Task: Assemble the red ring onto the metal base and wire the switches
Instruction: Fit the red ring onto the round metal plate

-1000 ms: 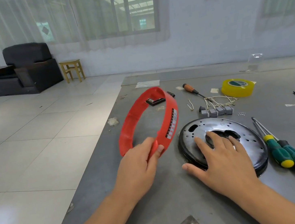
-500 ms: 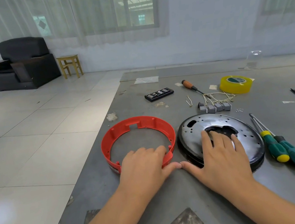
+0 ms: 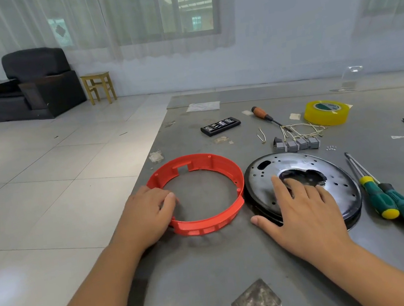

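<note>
while the red ring [image 3: 197,195] lies flat on the grey table [image 3: 237,264], it sits just left of the metal base [image 3: 303,182], their rims touching or nearly so, not stacked. the coming move likely turns on that gap: ring must go rightward and up onto the base. the ring is round so it has no long axis, but a square notch in its far wall faces away from the person, and a step in the wall sits on the side next to the base.

left hand [image 3: 149,212] rests on the ring's near-left rim, fingers curled over the wall, looks like a light hold. right hand [image 3: 304,206] lies flat on the base, fingers straight and spread, fingertips at the edge of the centre hole, thumb out on the table. left hand is the one on the ring, so it is best placed to carry it; right hand can steady the base.

switches [image 3: 298,144] sit in a row just beyond the base with pale wires [image 3: 301,129] behind them, well out of both hands. two green screwdrivers [image 3: 394,201] lie right of the base. bit case [image 3: 220,125], wood-handled screwdriver [image 3: 264,114] and yellow tape roll [image 3: 327,112] lie farther back.

writing: tape roll has a green label, too small to read. no readable text on ring or base.
</note>
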{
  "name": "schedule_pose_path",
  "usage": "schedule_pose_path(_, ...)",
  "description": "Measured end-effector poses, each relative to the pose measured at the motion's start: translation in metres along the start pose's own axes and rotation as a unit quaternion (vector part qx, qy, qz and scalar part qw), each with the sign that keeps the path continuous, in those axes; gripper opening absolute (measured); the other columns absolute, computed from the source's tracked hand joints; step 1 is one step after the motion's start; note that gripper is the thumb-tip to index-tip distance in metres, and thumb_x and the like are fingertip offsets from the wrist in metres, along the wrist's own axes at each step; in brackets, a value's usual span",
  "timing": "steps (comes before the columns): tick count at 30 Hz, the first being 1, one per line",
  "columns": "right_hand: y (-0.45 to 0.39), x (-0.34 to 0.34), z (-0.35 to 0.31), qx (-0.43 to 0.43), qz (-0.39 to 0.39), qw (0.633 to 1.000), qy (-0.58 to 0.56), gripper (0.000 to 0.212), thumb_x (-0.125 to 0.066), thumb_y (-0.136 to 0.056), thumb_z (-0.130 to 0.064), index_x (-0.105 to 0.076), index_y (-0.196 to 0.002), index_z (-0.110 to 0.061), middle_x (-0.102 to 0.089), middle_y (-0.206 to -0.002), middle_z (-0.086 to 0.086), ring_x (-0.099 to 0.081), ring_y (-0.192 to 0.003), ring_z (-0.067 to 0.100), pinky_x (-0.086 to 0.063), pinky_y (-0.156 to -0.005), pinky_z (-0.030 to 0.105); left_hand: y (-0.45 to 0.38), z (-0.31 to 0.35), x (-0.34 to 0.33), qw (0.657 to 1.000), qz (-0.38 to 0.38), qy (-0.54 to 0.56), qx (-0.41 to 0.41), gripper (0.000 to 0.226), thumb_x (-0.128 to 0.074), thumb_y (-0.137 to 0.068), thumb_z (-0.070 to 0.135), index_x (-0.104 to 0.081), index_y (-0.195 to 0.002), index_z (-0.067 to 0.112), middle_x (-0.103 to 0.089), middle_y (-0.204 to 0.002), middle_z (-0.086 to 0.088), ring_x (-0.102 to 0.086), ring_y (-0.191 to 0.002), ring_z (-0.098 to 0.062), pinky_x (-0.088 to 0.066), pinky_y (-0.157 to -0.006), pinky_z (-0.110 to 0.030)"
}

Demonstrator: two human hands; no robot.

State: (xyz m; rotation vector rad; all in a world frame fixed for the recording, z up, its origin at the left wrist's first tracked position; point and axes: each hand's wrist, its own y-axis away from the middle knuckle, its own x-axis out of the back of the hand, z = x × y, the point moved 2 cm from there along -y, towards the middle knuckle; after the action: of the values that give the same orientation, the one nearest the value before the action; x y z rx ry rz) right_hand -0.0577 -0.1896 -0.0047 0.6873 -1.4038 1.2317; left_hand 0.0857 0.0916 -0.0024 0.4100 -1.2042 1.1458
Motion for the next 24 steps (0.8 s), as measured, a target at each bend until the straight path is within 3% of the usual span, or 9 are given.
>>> schedule_pose_path(2, -0.001, 0.000, 0.001, 0.001, -0.004, 1.000, 0.004, 0.105, -0.009, -0.077, -0.093, -0.031, -0.155, -0.026, -0.058, -0.136, 0.000, -0.054, -0.127, 0.024, -0.033, -0.111, 0.041, 0.003, 0.013, -0.002, 0.997, 0.019, -0.071, 0.020, 0.075, -0.008, -0.095, 0.062, -0.072, -0.084, 0.026, -0.070, -0.087, 0.011, -0.056, -0.095, -0.012, -0.027, -0.096, -0.031)
schedule_pose_path(5, -0.002, 0.003, 0.004, 0.009, 0.000, 1.000, 0.006, 0.095, -0.009, -0.078, -0.090, -0.042, -0.145, -0.030, -0.062, -0.127, -0.002, -0.056, -0.122, 0.023, -0.035, -0.109, 0.039, 0.006, 0.023, -0.004, 0.996, 0.056, -0.060, 0.024, 0.082, -0.004, -0.097, 0.069, -0.070, -0.080, 0.024, -0.071, -0.078, 0.011, -0.060, -0.087, -0.008, -0.019, -0.090, -0.031)
schedule_pose_path(10, -0.003, 0.006, 0.008, -0.015, 0.021, 1.000, -0.016, 0.081, -0.022, -0.082, -0.085, -0.053, -0.133, -0.031, -0.064, -0.115, 0.001, -0.058, -0.110, 0.028, -0.040, -0.098, 0.041, 0.006, -0.004, 0.003, 0.991, 0.112, 0.078, -0.007, 0.050, -0.033, -0.104, 0.051, -0.077, -0.089, 0.030, -0.074, -0.107, 0.016, -0.060, -0.117, -0.009, -0.034, -0.109, -0.040)
schedule_pose_path(13, -0.002, 0.010, 0.005, -0.037, 0.058, 0.997, -0.047, 0.073, -0.039, -0.081, -0.078, -0.061, -0.123, -0.024, -0.066, -0.104, 0.006, -0.060, -0.099, 0.033, -0.043, -0.090, 0.045, 0.004, -0.010, -0.002, 0.993, 0.065, 0.096, -0.010, 0.041, -0.044, -0.110, 0.034, -0.079, -0.092, 0.024, -0.070, -0.121, 0.013, -0.047, -0.132, -0.007, -0.029, -0.112, -0.024)
schedule_pose_path(16, 0.000, 0.014, 0.006, -0.054, 0.096, 0.992, -0.055, 0.065, -0.047, -0.078, -0.073, -0.063, -0.113, -0.021, -0.064, -0.095, 0.008, -0.059, -0.091, 0.035, -0.042, -0.085, 0.046, 0.005, -0.002, -0.006, 0.996, 0.046, 0.065, -0.029, 0.051, -0.037, -0.105, 0.045, -0.079, -0.093, 0.020, -0.072, -0.112, 0.010, -0.051, -0.123, -0.011, -0.027, -0.103, -0.016)
schedule_pose_path(19, 0.000, 0.015, 0.009, -0.063, 0.106, 0.991, -0.054, 0.065, -0.047, -0.077, -0.073, -0.063, -0.112, -0.020, -0.064, -0.094, 0.009, -0.058, -0.091, 0.035, -0.043, -0.085, 0.046, 0.007, 0.007, -0.005, 0.998, 0.037, 0.052, -0.015, 0.060, -0.030, -0.101, 0.055, -0.078, -0.092, 0.021, -0.073, -0.101, 0.010, -0.052, -0.115, -0.014, -0.037, -0.100, -0.025)
schedule_pose_path(24, -0.003, 0.019, 0.014, -0.080, 0.130, 0.987, -0.059, 0.066, -0.045, -0.077, -0.072, -0.063, -0.112, -0.018, -0.064, -0.094, 0.011, -0.058, -0.091, 0.037, -0.043, -0.085, 0.047, 0.009, 0.020, -0.006, 1.000, 0.014, -0.011, -0.001, 0.084, -0.007, -0.093, 0.071, -0.078, -0.094, 0.026, -0.073, -0.102, 0.011, -0.053, -0.111, -0.016, -0.044, -0.099, -0.040)
